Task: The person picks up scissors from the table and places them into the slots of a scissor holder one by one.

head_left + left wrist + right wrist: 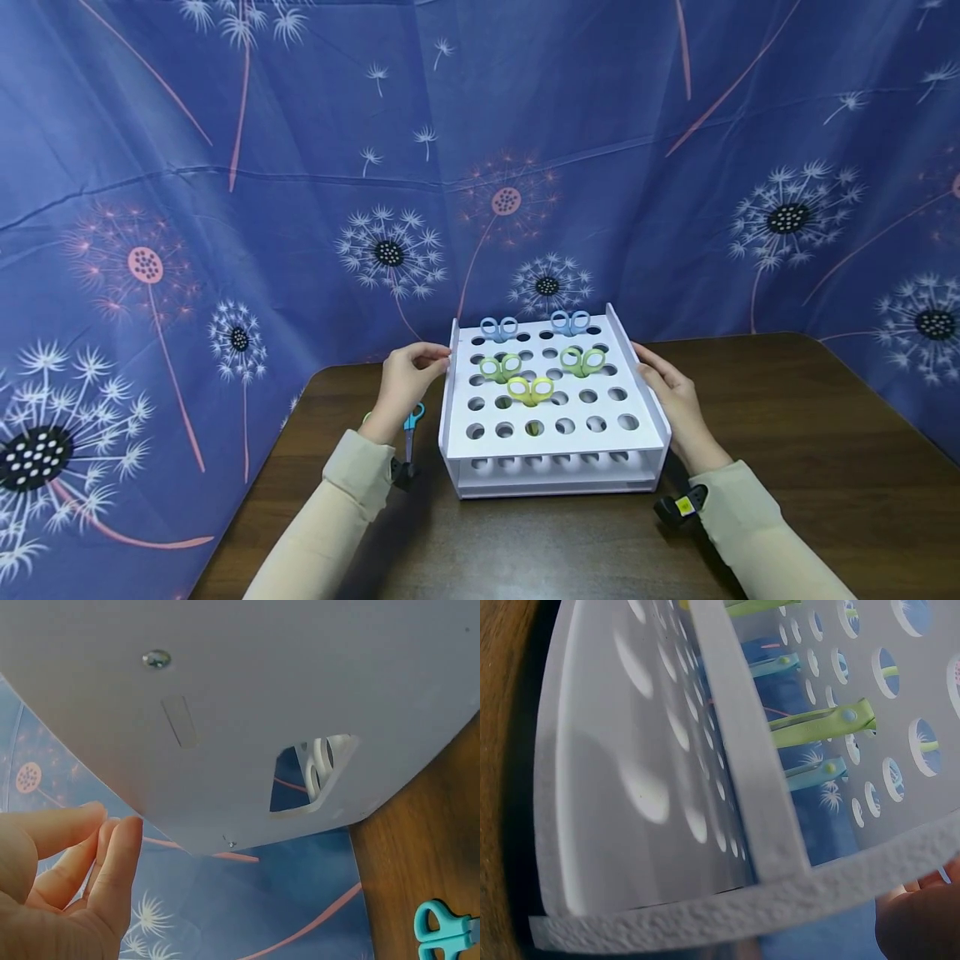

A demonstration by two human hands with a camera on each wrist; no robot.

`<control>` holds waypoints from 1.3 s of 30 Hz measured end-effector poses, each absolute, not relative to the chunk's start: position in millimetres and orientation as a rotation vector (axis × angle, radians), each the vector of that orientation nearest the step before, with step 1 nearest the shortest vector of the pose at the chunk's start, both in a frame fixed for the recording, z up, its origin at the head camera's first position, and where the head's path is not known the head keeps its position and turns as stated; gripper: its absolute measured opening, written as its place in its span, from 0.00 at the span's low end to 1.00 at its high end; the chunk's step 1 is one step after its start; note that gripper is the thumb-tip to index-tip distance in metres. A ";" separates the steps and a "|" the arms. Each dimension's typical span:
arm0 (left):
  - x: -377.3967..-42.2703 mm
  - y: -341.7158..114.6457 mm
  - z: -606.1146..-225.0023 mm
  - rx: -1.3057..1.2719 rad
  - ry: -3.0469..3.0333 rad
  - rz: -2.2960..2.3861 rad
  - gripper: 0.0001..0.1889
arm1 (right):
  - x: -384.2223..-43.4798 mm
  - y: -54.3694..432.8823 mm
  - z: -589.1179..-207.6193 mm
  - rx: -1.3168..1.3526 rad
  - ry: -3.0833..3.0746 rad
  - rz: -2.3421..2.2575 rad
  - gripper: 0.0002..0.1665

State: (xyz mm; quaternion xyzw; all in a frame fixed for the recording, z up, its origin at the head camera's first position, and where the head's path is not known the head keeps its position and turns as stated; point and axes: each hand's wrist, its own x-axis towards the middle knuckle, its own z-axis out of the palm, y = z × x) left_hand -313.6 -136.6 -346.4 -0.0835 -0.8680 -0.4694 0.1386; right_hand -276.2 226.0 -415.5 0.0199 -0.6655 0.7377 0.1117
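Observation:
A white rack [491, 450] with rows of round holes stands on the table, with several small scissors in it, handles up. At the back are blue scissors [499, 331], then green scissors [582, 362], and nearer me yellow scissors [531, 392]. My left hand [405, 379] has its bent fingertips right at the rack's left side panel [225, 712]. On the opposite side, my right hand [675, 396] rests against the right panel, fingers reaching toward its back. Green blades [825, 724] show under the holed shelf in the right wrist view.
Turquoise-handled scissors [412, 421] lie on the brown table [510, 542] left of the rack, beside my left wrist. A blue curtain [637, 208] with dandelion prints hangs close behind the table. Each wrist wears a black camera [678, 507].

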 end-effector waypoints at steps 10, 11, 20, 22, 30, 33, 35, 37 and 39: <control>-316.9 -147.2 -356.6 -0.195 -2.508 -1.353 0.06 | -276.9 226.1 -415.6 0.061 -1.935 2.190 0.32; -318.1 -149.2 -358.2 -0.193 -2.507 -1.340 0.06 | -277.1 226.0 -415.4 0.061 -1.932 2.194 0.32; -328.2 -168.9 -372.5 -0.109 -2.506 -1.277 0.06 | -276.3 226.6 -416.5 0.039 -1.940 2.184 0.32; -328.4 -173.5 -376.4 -0.083 -2.505 -1.281 0.06 | -276.5 226.4 -416.7 0.041 -1.941 2.186 0.31; -328.1 -185.2 -388.8 -0.026 -2.517 -1.233 0.07 | -277.3 226.0 -417.2 0.057 -1.924 2.196 0.31; -329.2 -186.6 -393.4 -0.032 -2.531 -1.204 0.06 | -277.0 225.8 -417.2 0.059 -1.924 2.197 0.31; -329.8 -186.3 -395.7 -0.041 -2.543 -1.185 0.06 | -276.8 225.9 -416.7 0.064 -1.922 2.198 0.31; -330.7 -185.6 -397.5 -0.048 -2.548 -1.175 0.06 | -276.6 226.0 -416.5 0.068 -1.921 2.198 0.31; -331.3 -185.4 -399.3 -0.047 -2.558 -1.159 0.05 | -276.3 225.9 -416.6 0.071 -1.919 2.197 0.31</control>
